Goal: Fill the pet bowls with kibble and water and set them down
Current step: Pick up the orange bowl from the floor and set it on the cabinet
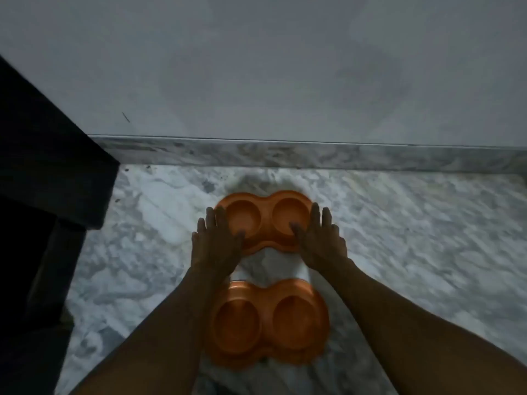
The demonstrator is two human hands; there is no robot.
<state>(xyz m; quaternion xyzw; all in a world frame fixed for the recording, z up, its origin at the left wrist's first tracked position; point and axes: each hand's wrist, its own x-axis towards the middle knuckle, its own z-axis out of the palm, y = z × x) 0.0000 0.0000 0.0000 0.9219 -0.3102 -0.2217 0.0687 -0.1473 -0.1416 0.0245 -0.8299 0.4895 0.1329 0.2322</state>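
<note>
Flanking hands: left hand point(215, 240) and right hand point(320, 238) at ends of far orange plastic double pet bowl point(266, 220), fingers straight, thumbs in wells.
Axis: crosswise, hands equally near.

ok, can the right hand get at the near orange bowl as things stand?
Probably yes. The near orange bowl lies uncovered on the floor between the forearms. The right hand rests on the right end of the far bowl, fingers straight, so it need only draw back.
</note>
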